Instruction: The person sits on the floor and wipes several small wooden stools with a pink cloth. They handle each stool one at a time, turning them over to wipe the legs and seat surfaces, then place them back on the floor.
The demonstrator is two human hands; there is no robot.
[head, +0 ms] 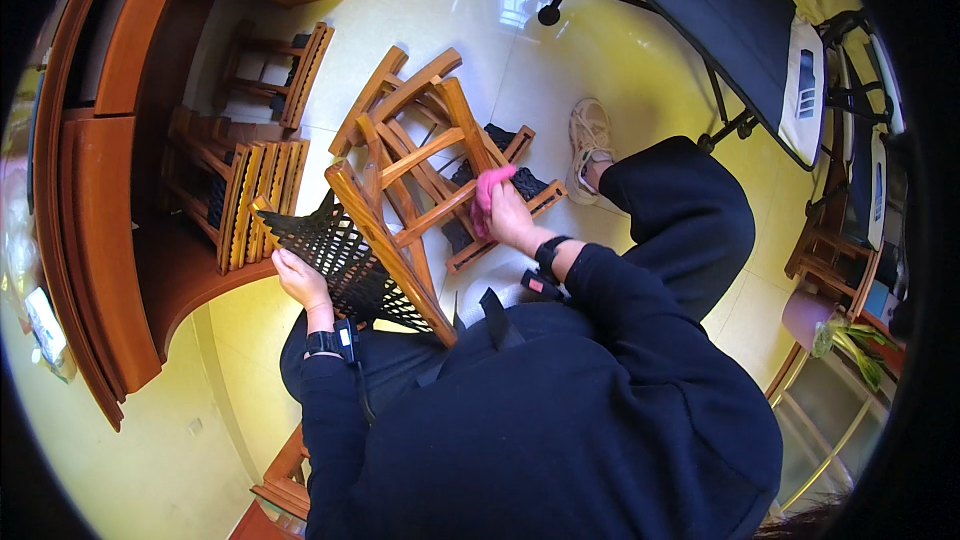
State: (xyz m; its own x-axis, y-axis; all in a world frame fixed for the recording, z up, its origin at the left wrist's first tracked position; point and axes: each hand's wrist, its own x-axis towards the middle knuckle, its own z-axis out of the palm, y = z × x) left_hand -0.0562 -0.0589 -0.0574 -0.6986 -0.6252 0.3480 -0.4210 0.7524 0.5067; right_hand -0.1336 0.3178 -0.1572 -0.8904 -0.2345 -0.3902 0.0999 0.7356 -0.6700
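Across my lap tilts a wooden folding stool (386, 259), its crossed legs spread and its black woven net seat (337, 262) facing left. My left hand (301, 279) grips the seat's edge rail at the lower left. In my right hand (511, 219) is a bunched pink cloth (489, 195), pressed around a leg of the stool near the end of a rung. Just beyond it, another wooden folding stool (371, 101) lies on the floor, partly hidden by the one I hold. Black netting (529, 184) shows beside my right hand.
Several folded stools (262, 202) stand in a row at the left, by a reddish-brown wooden cabinet (105, 240). One more folded stool (306, 75) is farther back. A dark folding cot (720, 22) occupies the upper right. My shoe (589, 139) rests on the tiled floor (450, 22).
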